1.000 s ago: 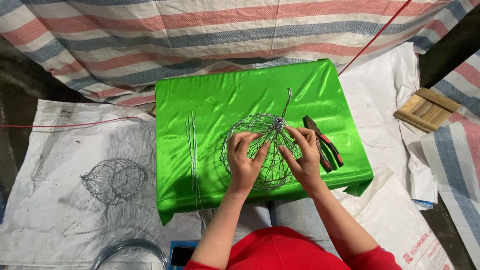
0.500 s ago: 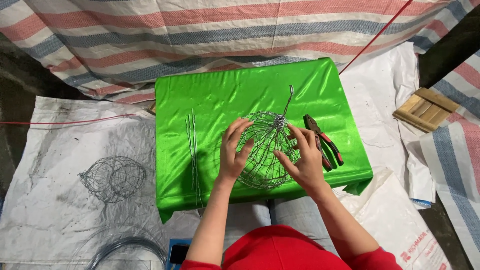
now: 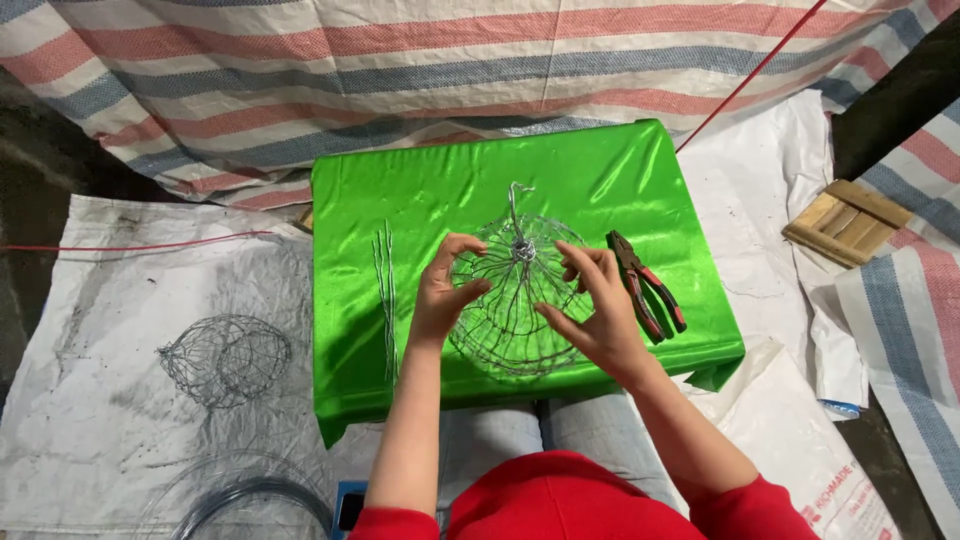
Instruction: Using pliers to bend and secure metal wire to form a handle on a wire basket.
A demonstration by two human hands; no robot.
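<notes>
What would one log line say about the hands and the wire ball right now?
left hand: on wire ball left side | right hand: on its right side | pliers: lying untouched on green cloth

Head camera looks steeply down — close over the green table (image 3: 420, 190).

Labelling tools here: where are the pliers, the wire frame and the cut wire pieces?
pliers (image 3: 650, 290), head view, on the handles.
wire frame (image 3: 510, 310), head view, on its ribs.
cut wire pieces (image 3: 386, 290), head view, mid-length.

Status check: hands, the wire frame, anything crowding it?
Left hand and right hand grip the round wire frame on either side. Frame sits on green cloth. Pliers right, cut wires left, both apart.
</notes>
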